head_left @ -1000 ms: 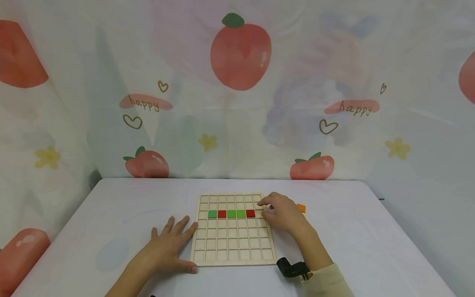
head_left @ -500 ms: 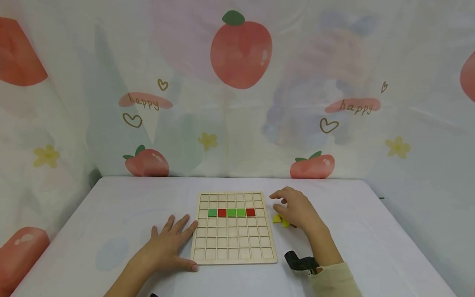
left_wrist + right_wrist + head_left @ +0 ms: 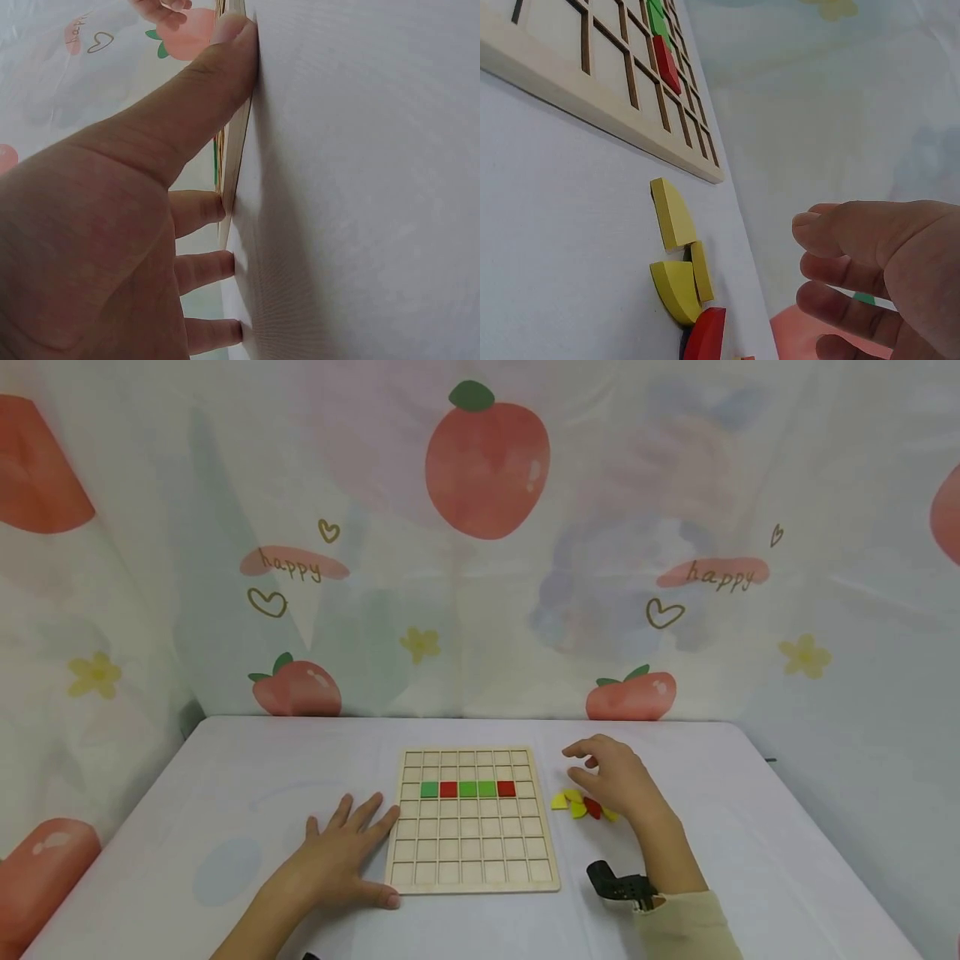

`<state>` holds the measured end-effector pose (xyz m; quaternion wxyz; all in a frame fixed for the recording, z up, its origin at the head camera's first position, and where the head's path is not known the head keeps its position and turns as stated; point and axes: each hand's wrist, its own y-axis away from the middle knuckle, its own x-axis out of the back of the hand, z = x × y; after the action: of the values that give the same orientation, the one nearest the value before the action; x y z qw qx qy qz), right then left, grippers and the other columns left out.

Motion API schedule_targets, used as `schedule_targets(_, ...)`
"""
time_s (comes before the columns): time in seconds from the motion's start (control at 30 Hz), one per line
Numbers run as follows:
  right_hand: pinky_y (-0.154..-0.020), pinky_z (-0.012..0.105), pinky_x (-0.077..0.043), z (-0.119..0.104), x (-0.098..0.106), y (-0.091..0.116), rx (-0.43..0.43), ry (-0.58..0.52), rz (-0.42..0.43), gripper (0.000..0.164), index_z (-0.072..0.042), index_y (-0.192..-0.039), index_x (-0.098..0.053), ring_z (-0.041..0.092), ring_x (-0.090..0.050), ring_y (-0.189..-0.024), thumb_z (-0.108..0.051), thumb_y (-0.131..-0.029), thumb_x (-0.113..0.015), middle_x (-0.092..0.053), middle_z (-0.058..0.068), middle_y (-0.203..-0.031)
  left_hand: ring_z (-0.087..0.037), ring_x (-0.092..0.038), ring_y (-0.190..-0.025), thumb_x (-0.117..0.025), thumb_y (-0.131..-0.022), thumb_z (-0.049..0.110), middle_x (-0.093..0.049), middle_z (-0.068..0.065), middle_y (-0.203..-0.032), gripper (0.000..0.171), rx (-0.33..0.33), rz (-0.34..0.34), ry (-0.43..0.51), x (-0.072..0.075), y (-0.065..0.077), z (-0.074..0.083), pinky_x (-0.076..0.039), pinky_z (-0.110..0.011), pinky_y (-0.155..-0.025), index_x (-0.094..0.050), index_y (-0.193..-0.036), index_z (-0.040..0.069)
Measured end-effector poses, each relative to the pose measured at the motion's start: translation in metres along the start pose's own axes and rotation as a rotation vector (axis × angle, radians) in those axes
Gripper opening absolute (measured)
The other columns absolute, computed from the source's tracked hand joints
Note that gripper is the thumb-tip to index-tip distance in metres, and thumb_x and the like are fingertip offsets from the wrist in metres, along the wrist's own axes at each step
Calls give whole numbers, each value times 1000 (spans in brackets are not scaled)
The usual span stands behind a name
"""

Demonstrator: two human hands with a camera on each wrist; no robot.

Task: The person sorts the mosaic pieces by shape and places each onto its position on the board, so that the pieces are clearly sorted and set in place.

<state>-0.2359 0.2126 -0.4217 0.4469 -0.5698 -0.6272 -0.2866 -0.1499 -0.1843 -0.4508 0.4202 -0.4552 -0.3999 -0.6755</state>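
Note:
A wooden grid board point(image 3: 472, 860) lies flat on the table. Along one of its upper rows sit a teal-green tile point(image 3: 430, 790), red tiles point(image 3: 448, 790) and light green tiles point(image 3: 477, 789). My left hand point(image 3: 337, 860) has its fingers spread, with the thumb and a fingertip touching the board's left edge. Right of the board my right hand point(image 3: 618, 781) hovers with loosely bent fingers and nothing between them. Below it lie several yellow quarter-round pieces point(image 3: 673, 217) and a red piece point(image 3: 706, 335); the hand partly covers this pile in the head view.
The table point(image 3: 247, 793) wears a white cloth. Behind it hangs a curtain point(image 3: 480, 602) printed with fruit, hearts and flowers. A black wrist camera point(image 3: 618, 883) is strapped near the right sleeve point(image 3: 686, 922).
My right hand has moved right, away from the board's edge, uncovering yellow and red pieces beneath it. The left hand and the tiles on the board stay where they were.

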Motion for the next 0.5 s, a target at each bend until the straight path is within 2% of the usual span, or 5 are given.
schedule_targets(0.5,-86,47,-53,11,8,3,-57,-32,23,31,-11,-122,-71,29,-59,-103,-20,-92,-71,-65,10,-122,-52,-17,-148,-73,-59,80,-26,-10,-164,117,4,0,-5,2,1,1,-16,-86,-98,-37,-155,25)
